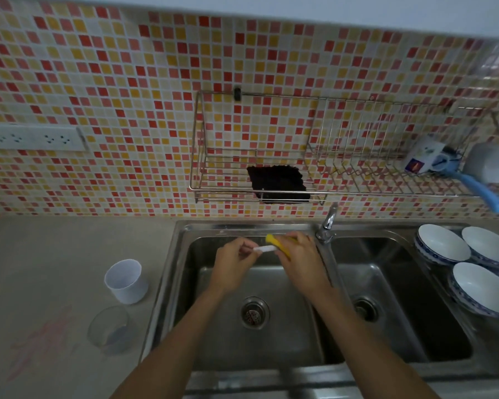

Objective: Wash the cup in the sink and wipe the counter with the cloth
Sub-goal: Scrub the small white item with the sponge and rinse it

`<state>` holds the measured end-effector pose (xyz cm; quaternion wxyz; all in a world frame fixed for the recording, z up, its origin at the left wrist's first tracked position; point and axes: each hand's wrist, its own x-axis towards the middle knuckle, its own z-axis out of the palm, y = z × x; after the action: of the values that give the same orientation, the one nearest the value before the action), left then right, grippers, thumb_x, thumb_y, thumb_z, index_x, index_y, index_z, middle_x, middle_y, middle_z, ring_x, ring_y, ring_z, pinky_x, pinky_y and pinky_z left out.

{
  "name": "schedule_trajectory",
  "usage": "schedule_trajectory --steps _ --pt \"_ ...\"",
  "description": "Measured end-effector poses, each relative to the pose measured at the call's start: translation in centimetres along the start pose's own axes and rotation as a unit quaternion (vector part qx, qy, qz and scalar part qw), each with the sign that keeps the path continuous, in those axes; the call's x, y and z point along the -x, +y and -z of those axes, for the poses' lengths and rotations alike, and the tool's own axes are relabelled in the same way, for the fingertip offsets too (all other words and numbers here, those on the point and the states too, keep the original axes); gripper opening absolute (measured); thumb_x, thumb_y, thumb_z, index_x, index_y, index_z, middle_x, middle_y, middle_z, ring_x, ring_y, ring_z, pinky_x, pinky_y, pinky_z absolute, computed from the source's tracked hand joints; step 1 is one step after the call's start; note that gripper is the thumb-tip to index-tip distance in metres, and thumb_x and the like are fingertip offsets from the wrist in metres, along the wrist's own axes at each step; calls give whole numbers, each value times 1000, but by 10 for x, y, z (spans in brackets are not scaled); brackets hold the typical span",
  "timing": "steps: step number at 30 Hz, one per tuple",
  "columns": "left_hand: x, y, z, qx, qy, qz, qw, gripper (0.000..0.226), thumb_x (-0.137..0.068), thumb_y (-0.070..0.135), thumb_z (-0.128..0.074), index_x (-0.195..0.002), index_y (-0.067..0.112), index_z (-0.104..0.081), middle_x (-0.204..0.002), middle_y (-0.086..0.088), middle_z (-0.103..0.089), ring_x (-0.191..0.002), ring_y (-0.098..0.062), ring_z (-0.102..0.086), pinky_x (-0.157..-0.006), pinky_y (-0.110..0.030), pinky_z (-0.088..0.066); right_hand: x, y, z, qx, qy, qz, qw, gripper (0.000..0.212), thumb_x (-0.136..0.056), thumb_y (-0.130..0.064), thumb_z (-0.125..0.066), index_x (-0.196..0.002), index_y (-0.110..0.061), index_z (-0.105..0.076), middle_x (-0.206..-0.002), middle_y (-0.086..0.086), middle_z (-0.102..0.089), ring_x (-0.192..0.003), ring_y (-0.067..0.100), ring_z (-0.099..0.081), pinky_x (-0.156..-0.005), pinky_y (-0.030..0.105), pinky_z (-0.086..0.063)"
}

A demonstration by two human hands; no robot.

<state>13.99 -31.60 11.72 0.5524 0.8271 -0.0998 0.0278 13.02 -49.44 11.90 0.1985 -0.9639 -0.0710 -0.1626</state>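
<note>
Both my hands are over the left sink basin. My left hand pinches a small white object, too blurred to name. My right hand grips a yellow sponge against that object's other end. A white cup stands upright on the counter left of the sink. In front of it stands a clear glass. A dark cloth lies in the wire rack on the wall above the sink. Pink smears mark the counter at the near left.
The faucet stands between the two basins. Several white bowls with blue rims sit to the right of the right basin. A blue-handled brush and cups rest in the rack's right part. A wall socket strip is at left.
</note>
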Motion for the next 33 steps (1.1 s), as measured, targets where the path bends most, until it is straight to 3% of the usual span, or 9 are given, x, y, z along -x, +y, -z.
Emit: schedule_trajectory --steps 3,7,11,15,19,21,24,27,33 --pt "-11 -8 -14 14 37 41 998 10 -88 16 -68 -96 11 -70 -88 3 -71 -82 -7 -66 -70 -10 -50 3 -3 -17 -68 42 -70 994 44 -88 -21 -64 -131 -27 -56 -120 5 -51 -109 20 -47 -92 26 -45" --pt "-22 -20 -30 18 49 72 996 8 -88 14 -69 -93 9 -71 -87 1 -72 -82 -10 -67 -75 -17 -52 10 -1 -40 -94 26 -21 995 48 -91 -18 -60 -138 -22 -49 -128 6 -47 -112 20 -47 -87 19 -38" --pt "-28 -30 -43 7 63 101 993 6 -86 15 -70 -92 13 -70 -84 7 -70 -79 -3 -66 -72 -12 -51 0 40 -56 -121 29 -138 983 44 -91 -16 -59 -134 -21 -53 -124 11 -49 -107 25 -51 -88 26 -46" --pt "-38 -34 -55 -2 63 128 990 6 -86 17 -70 -92 15 -70 -83 10 -71 -79 2 -66 -74 -14 -51 9 28 -57 -102 13 -21 995 51 -85 -11 -64 -134 -20 -56 -126 7 -52 -107 23 -51 -88 26 -44" --pt "-44 -33 -67 -7 50 153 987 8 -85 22 -72 -92 17 -71 -88 6 -73 -85 -5 -68 -79 -19 -53 -4 61 -66 -137 30 -126 982 52 -82 -8 -67 -130 -23 -58 -123 8 -52 -105 27 -49 -88 38 -52" --pt "-44 -32 -72 -4 43 159 986 5 -86 19 -70 -91 17 -71 -88 5 -73 -87 -8 -69 -81 -24 -54 -5 69 -69 -124 26 -121 985 43 -80 -14 -69 -121 -27 -63 -117 6 -54 -99 28 -50 -82 40 -52" --pt "-41 -31 -75 -16 22 148 989 9 -86 18 -71 -93 14 -72 -89 5 -73 -88 -9 -69 -81 -24 -54 -6 75 -66 -84 35 -47 995 22 -83 -25 -64 -104 -22 -70 -106 4 -60 -89 28 -53 -70 38 -52" --pt "-38 -23 -75 -85 -26 84 993 16 -85 15 -71 -100 18 -68 -94 9 -70 -89 -3 -65 -80 -17 -51 -14 86 -61 -60 36 -1 998 30 -87 -34 -46 -102 -22 -69 -103 2 -62 -85 27 -53 -64 36 -51" --pt "-44 -14 -77 -175 10 3 985 15 -82 9 -73 -96 16 -73 -85 13 -64 -78 5 -58 -73 -4 -43 -18 98 -58 -83 22 -8 996 30 -84 -26 -66 -114 -24 -67 -110 1 -59 -94 25 -52 -70 35 -53"
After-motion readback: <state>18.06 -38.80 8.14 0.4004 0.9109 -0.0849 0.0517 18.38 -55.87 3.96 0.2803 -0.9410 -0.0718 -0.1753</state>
